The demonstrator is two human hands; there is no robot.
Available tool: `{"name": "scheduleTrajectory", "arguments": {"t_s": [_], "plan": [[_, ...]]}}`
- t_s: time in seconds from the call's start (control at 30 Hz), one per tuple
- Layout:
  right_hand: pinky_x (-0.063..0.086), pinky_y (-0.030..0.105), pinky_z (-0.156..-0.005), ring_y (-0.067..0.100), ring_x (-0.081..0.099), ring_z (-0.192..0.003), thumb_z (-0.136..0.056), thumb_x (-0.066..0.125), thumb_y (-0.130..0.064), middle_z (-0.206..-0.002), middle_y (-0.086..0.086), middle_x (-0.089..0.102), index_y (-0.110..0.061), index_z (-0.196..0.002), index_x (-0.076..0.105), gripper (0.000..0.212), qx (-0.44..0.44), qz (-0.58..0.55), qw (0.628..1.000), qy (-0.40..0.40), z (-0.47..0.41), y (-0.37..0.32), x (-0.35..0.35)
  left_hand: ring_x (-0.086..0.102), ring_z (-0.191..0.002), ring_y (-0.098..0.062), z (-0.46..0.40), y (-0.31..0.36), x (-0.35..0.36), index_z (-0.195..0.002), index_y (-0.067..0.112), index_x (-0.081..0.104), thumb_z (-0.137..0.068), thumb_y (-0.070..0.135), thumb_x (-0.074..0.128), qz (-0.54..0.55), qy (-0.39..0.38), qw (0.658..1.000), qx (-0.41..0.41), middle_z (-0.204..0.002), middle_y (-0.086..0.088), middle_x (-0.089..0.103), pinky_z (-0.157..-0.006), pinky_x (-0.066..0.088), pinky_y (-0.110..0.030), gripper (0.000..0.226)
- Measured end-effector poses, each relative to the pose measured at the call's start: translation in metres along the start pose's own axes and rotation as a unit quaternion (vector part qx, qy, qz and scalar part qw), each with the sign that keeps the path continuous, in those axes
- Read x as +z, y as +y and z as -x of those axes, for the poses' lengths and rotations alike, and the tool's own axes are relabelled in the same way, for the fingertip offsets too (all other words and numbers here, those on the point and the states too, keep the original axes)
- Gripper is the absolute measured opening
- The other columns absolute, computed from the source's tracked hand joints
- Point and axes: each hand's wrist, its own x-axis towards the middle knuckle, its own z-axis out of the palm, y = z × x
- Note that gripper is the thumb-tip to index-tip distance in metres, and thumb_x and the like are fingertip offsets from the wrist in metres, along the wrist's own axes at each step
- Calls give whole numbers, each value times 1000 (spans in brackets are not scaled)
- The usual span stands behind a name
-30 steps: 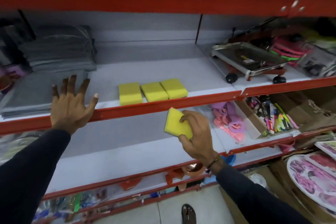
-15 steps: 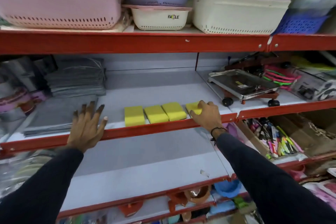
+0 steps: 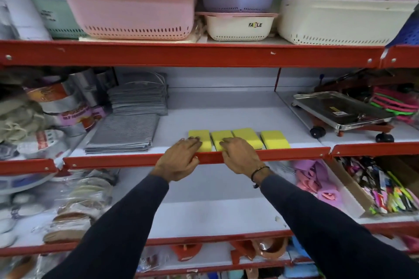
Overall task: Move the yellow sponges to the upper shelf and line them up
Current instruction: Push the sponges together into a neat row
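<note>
Red-edged shelf (image 3: 267, 120) carrying four yellow sponges (image 3: 240, 139) in a row along its front edge, metal trolley (image 3: 342, 112) at its right end, left hand (image 3: 179, 161) flat on the leftmost sponge, grasping nothing, right hand (image 3: 239, 156) flat on the second sponge, ungripped.

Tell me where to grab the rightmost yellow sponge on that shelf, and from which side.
Pinch the rightmost sponge across its two long side faces, coming in from the front over the red shelf lip. It lies flat, with a visible gap to its neighbour and bare shelf on its right, so fingers likely fit on both sides.
</note>
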Motion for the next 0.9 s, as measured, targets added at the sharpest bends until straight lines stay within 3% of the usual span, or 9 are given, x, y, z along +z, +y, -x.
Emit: {"name": "scheduleTrajectory", "arguments": {"t_s": [0.17, 0.33, 0.43, 0.5, 0.6, 0.73, 0.83, 0.9], "plan": [[36, 50, -114, 37, 56, -121, -83, 15, -31, -123, 22, 65, -1, -119, 66, 69, 3, 16, 1000, -9, -4, -18, 10, 38, -151, -29, 13, -2, -7, -151, 5, 48, -82, 44, 21, 17, -5, 999, -26, -163, -14, 42, -129, 16, -39, 83], [45, 50, -102, 38, 59, -114, -80, 14, -36, -123, 17, 66, -5, -116, 69, 73, -3, -17, 1000, 10, -6, -23, 20, 44, -146, -30, 23, 5, -10, -144, 7, 54, -77, 44, 23, 40, 6, 998, -51, -158, -15, 49, -124, 28, -39, 83], [43, 47, -104, 37, 60, -114, -82, 26, -28, -123, 19, 67, -2, -118, 69, 61, 4, -33, 999, 7, -3, -30, 18, 52, -137, -33, 24, 11, -11, -140, 7, 55, -75, 44, 24, 31, 17, 997, -66, -153, -13, 54, -112, 42, -41, 82], [41, 45, -104, 37, 60, -112, -80, 29, -26, -121, 20, 68, 1, -118, 68, 60, 15, -52, 998, 12, -2, -38, 14, 58, -123, -38, 22, 15, -10, -136, 5, 57, -74, 41, 27, 21, 31, 997, -61, -138, -17, 62, -105, 44, -42, 78], [38, 43, -105, 38, 58, -112, -79, 31, -23, -122, 21, 67, 3, -119, 67, 60, 35, -86, 996, 4, 1, -45, 10, 58, -114, -38, 14, 17, -5, -144, 3, 52, -74, 41, 30, 6, 46, 997, -53, -123, -18, 65, -107, 43, -44, 82], [42, 44, -105, 45, 58, -119, -86, 44, -4, -123, 28, 68, 10, -115, 67, 39, 94, -183, 978, -35, -2, -45, -1, 56, -115, -36, 3, 25, -2, -152, 8, 45, -78, 40, 39, -31, 43, 997, -61, -125, -15, 63, -107, 42, -44, 81], [39, 39, -117, 34, 52, -138, -89, 45, -2, -142, 20, 62, -2, -132, 64, 47, 139, -257, 956, -40, -2, -34, -15, 56, -111, -35, -2, 32, -3, -157, 20, 39, -80, 40, 41, -64, 28, 996, -61, -125, -15, 60, -100, 43, -45, 79], [37, 37, -120, 31, 50, -141, -92, 49, -7, -147, 17, 58, -5, -139, 58, 48, 149, -251, 956, 0, 1, -22, -27, 56, -107, -36, -4, 32, -3, -156, 28, 41, -81, 43, 38, -100, 20, 994, -46, -125, -16, 59, -97, 44, -46, 76]]}}
